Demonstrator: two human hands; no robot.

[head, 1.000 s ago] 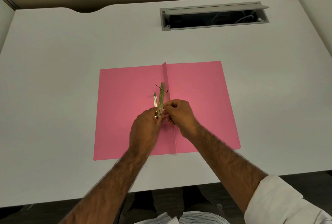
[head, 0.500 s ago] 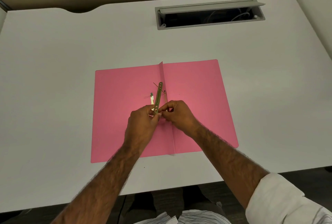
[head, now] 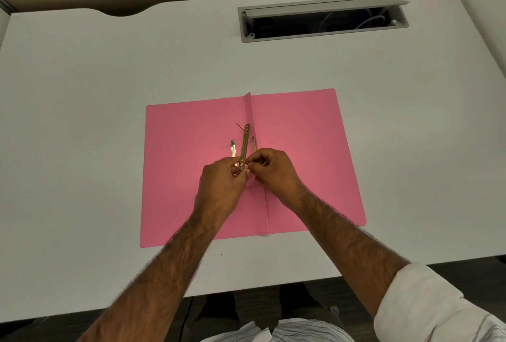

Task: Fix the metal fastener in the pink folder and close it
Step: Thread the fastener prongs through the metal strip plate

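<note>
The left hand (head: 223, 177) is curled narrow, thumb and fingertips pinched on the lower end of the perforated brass bar (head: 244, 147) of the metal fastener, which stands tilted up off the paper with its far end free in the air. The right hand (head: 271, 170) meets it from the other side, fingers closed to a tight pinch right against the bar's lower end; whether it grips the bar itself or a prong behind it cannot be told, since the knuckles hide the contact. Holding the bar from both sides probably steadies it so its holes can be lined up with the prongs.

Two thin upright prongs show just beside the bar: one to its left (head: 232, 147), one to its right (head: 254, 144), near the centre crease. Their standing position suggests the bar has not yet been threaded down over them.

The pink folder (head: 301, 128) lies fully open and flat on the white bench (head: 109, 73), both covers spread. A recessed cable tray (head: 323, 19) sits well apart, at the far side.
</note>
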